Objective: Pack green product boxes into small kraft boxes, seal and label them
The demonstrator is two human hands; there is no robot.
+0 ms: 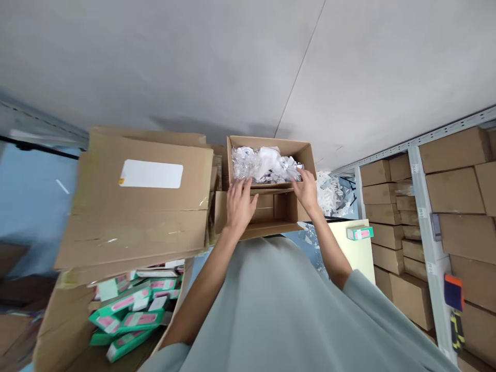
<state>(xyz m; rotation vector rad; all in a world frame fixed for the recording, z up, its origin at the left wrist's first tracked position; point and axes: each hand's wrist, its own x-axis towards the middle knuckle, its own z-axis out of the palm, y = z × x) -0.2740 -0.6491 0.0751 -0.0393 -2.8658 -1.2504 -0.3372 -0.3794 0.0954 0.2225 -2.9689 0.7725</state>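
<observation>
Head view, far carton: an open rectangular brown cardboard box (pixel 306 156) stands near the pale wall, partly filled with crumpled clear and white plastic wrap (pixel 268 163).
Left hand: the left hand (pixel 239 206) has its fingers loosely spread at that box's near rim, thumb apart.
Right hand: the right hand (pixel 306 191) reaches over the near right corner, fingertips at the wrap; whether it pinches anything, I cannot tell.
Near carton: a second open brown cardboard box (pixel 271 226) sits just nearer the body, below the hands.
Left side: a stack of flattened brown cardboard (pixel 163 212) lies beside both boxes.
Spill risk: the loose wrap could spring over the rim if pressed or tipped.
Slip risk: the far box could tilt if the hands pushed unevenly on its near side.
</observation>
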